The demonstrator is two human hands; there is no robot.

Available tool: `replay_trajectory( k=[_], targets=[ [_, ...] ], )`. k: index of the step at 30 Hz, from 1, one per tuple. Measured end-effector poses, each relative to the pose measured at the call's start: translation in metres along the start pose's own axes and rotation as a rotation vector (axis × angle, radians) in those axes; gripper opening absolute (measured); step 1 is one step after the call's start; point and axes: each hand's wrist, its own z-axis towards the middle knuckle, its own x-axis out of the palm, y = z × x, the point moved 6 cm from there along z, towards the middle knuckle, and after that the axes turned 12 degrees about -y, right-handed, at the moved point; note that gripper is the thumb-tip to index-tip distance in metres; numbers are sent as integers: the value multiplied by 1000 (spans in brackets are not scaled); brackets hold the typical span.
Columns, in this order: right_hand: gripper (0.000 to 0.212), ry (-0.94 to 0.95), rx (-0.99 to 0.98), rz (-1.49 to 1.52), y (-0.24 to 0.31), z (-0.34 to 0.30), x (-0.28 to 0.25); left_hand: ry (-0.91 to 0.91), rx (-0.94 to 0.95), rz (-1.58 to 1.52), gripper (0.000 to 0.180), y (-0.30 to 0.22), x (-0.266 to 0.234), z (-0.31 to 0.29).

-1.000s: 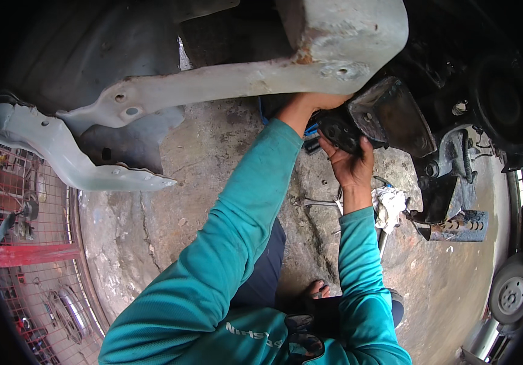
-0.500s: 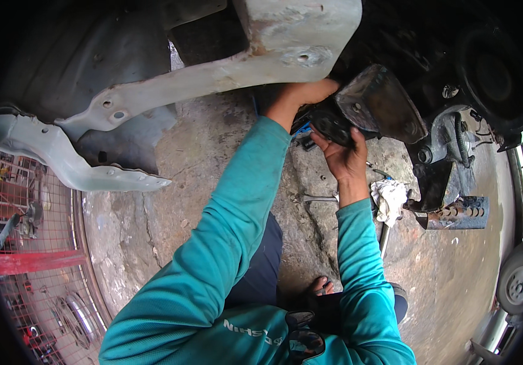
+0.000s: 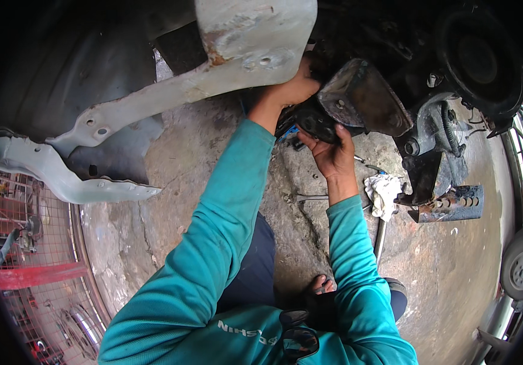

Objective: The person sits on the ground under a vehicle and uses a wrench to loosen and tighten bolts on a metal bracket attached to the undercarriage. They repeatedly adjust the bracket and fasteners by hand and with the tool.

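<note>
My right hand (image 3: 334,159) holds a black, rounded car part (image 3: 318,123) from below, thumb on its near right side and fingers beneath it. The part sits tilted against the lower left of a rusty box-shaped metal bracket (image 3: 368,100). My left hand (image 3: 295,88) reaches up under a pale grey metal frame member (image 3: 243,61), left of the bracket. Its fingers disappear into the dark space there, so their grip is hidden. Something blue shows just below the black part, too covered to name.
Below right, a white rag (image 3: 384,193) lies on the stained concrete floor (image 3: 170,164) near a metal bar (image 3: 381,243). A perforated metal piece (image 3: 456,204) hangs at the right. A grey panel flange (image 3: 73,176) juts in from the left above red wire mesh (image 3: 36,243).
My view has shifted, so the frame member and bracket appear farther left. The black part now sits closer under the bracket, with my right hand still on it. My left hand stays beneath the frame.
</note>
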Motion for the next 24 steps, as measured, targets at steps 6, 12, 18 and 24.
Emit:
replay_trajectory(
  k=[6,12,18,24],
  targets=[
    [41,-39,25,127,-5,7,-15,-10,14,-94,43,-34,-11,-7],
    [42,-89,1,128,-6,10,-17,-68,51,-27,53,-23,-13,-2],
    [41,-110,-32,80,-6,9,-16,40,-33,-89,46,-8,-10,5],
    [45,-168,-27,115,-6,9,-20,65,-107,-307,40,-36,-2,-9]
  ],
)
